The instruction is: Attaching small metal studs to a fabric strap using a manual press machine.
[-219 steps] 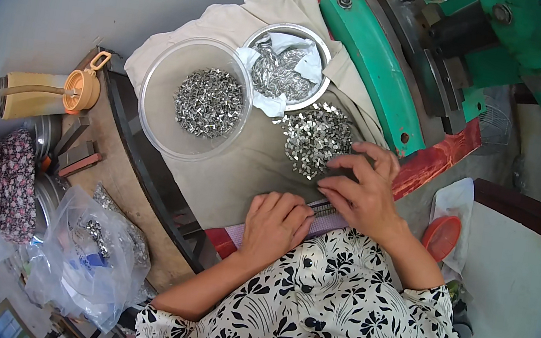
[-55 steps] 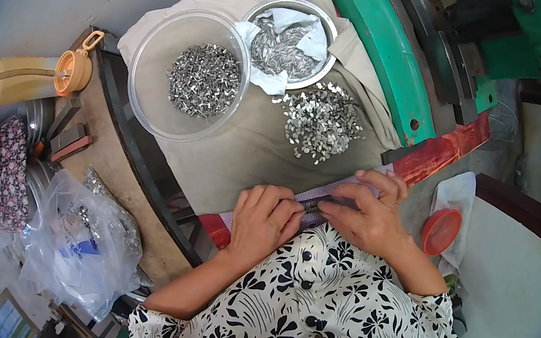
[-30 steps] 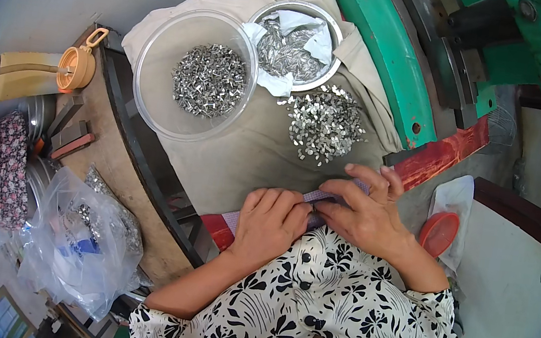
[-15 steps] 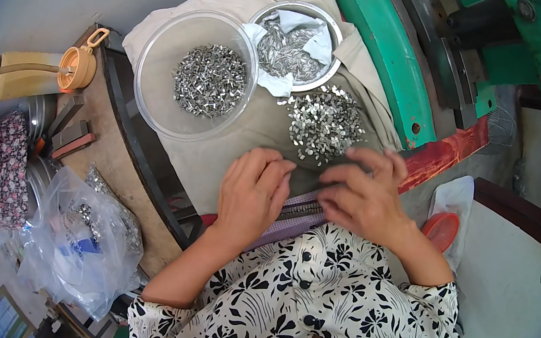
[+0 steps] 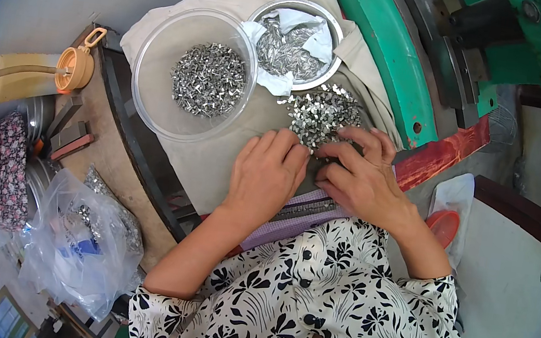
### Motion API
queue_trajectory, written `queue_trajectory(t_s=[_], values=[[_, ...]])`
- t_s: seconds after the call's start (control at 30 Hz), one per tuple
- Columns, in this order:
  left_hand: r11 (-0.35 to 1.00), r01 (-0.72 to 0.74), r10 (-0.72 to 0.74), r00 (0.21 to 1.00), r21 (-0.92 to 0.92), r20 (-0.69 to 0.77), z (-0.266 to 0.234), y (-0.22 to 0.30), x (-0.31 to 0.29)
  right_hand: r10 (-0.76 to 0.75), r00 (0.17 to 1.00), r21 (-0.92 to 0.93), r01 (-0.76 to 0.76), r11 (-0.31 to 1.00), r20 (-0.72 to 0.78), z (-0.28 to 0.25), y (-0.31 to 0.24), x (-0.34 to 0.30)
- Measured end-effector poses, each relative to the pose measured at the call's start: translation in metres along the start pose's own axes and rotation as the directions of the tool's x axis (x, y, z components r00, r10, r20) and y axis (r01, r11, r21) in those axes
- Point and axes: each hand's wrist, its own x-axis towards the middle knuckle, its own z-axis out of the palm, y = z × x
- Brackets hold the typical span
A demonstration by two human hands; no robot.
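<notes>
A loose pile of small, flat, shiny metal pieces (image 5: 323,113) lies on the cloth in front of me. At its near edge my left hand (image 5: 268,172) has its fingers curled and pressed together; whatever is in them is hidden. My right hand (image 5: 367,182) bends over the near right side of the pile, thumb and fingers drawn in, its tips too small to read. Between my wrists and close to my lap is a purple-edged strip (image 5: 306,209) with a dark band of small metal bits along it.
A clear round tub (image 5: 145,99) of small metal pins stands left of the pile. Behind the pile, a metal bowl (image 5: 337,34) holds thin metal pieces on white cloth. A green machine (image 5: 386,61) rises at right. Plastic bags (image 5: 83,246) and an orange-lidded bottle (image 5: 77,69) sit left.
Both hands have moved forward to the near edge of the pile; the left also shifted right, toward the other hand. More of the purple-edged strip now shows.
</notes>
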Motion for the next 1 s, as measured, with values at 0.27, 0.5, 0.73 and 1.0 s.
queue_trajectory(t_s=[0.27, 0.5, 0.73, 1.0], values=[[1.000, 0.015, -0.015, 0.994, 0.001, 0.105, -0.020, 0.002, -0.016, -0.021, 0.999, 0.044, 0.022, 0.999, -0.027, 0.001, -0.022, -0.035], [0.948, 0.200, -0.177, 0.978, -0.246, 0.112, -0.023, -0.007, -0.024, 0.003, 0.998, -0.085, -0.008, 0.996, -0.056, 0.004, -0.030, -0.040], [0.874, 0.338, -0.315, 0.941, -0.348, 0.123, -0.033, -0.007, -0.026, 0.141, 0.978, 0.013, -0.141, 0.990, -0.155, 0.006, -0.020, -0.011], [0.880, 0.310, -0.294, 0.950, -0.359, 0.100, -0.033, -0.006, -0.037, 0.085, 0.996, 0.111, -0.083, 0.990, -0.013, 0.010, -0.012, 0.022]])
